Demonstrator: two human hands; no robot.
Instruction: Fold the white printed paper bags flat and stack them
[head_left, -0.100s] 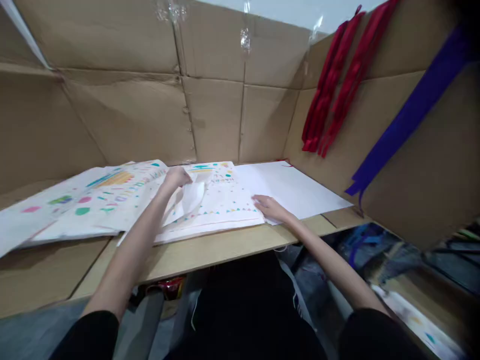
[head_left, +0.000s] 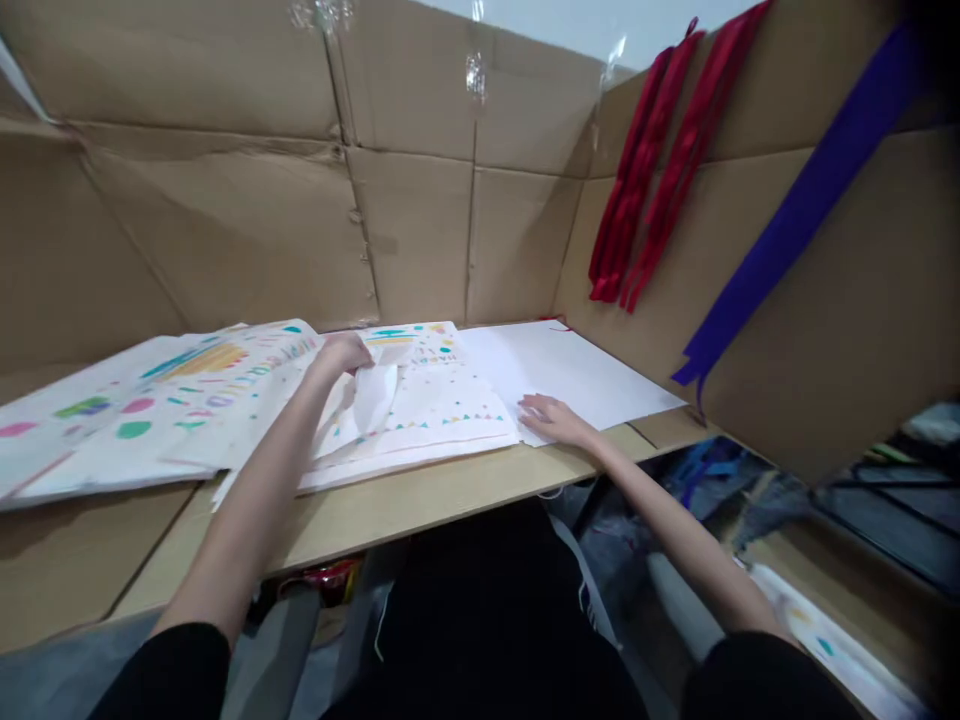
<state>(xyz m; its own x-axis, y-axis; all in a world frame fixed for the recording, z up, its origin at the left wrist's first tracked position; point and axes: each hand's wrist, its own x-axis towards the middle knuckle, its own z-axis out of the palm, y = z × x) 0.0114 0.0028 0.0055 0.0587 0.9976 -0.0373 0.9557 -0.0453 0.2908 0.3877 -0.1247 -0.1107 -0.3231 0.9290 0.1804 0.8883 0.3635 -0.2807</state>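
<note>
My left hand (head_left: pixel 345 352) is closed on the raised edge of a thin white sheet printed with coloured birthday patterns. A white flap (head_left: pixel 375 395) curls up below its fingers. Beneath lies a stack of printed birthday sheets (head_left: pixel 457 400) with small dots and a row of bunting. My right hand (head_left: pixel 551 418) rests palm down, fingers apart, on a plain white sheet (head_left: pixel 570 360) just right of the stack, holding nothing. Whether the printed material is paper, cloth or plastic I cannot tell.
More printed sheets (head_left: pixel 180 400) spread over the left of the table (head_left: pixel 420 500). Cardboard walls (head_left: pixel 420 230) enclose the back and right. Red ribbons (head_left: pixel 637 190) and a purple ribbon strip (head_left: pixel 795 210) hang at the right. Another printed piece (head_left: pixel 825 640) lies low at the right.
My right hand has moved off the printed stack's right edge onto the plain white sheet, its fingers spreading. My left hand keeps its hold. The view has shifted slightly.
</note>
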